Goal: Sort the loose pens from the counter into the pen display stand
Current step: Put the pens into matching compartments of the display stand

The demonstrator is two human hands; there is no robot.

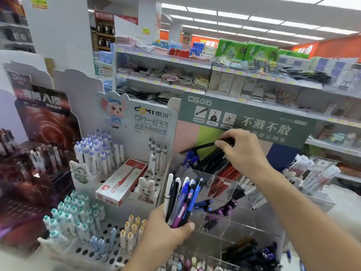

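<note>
The left hand [168,229] grips a mixed bunch of blue, black, white and purple pens [181,200], fingers curled around it. Farther right, the right hand [242,151] pinches a slim black pen [203,146] above the clear acrylic pen display stand [220,184].

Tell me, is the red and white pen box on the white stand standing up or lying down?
Lying down. The red and white box rests flat, at a slant, on the holed white stand between upright pens.

A mixed bundle of pens [182,200] stands upright before the clear pen display stand [218,184], a black pen [203,146] lying level above it
</note>
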